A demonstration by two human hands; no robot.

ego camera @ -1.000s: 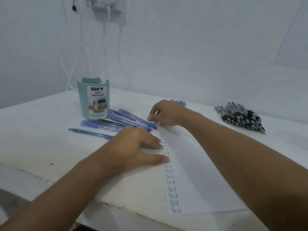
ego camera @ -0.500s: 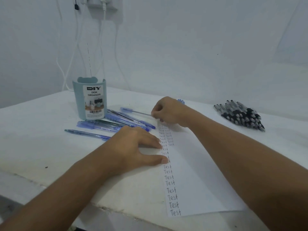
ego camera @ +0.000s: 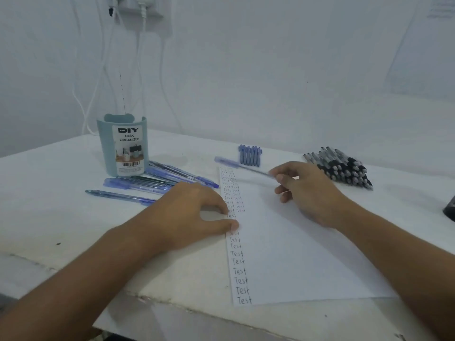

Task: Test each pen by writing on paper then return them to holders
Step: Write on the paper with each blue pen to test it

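Table point(ego camera: 61, 217): white, scuffed, dark specks near the front edge, left of the left forearm.
Wall point(ego camera: 270, 70): plain white, beyond both hands.
Socket point(ego camera: 147, 8): high on the wall, far left of the hands.
Cables point(ego camera: 98, 82): white, hanging from the socket.
Dark object point(ego camera: 450, 210): right edge, unclear.

We face a plain white wall point(ego camera: 270, 70) with a socket point(ego camera: 145, 8) and hanging white cables point(ego camera: 162, 70), behind a worn white tabletop point(ego camera: 49, 217) in soft light.
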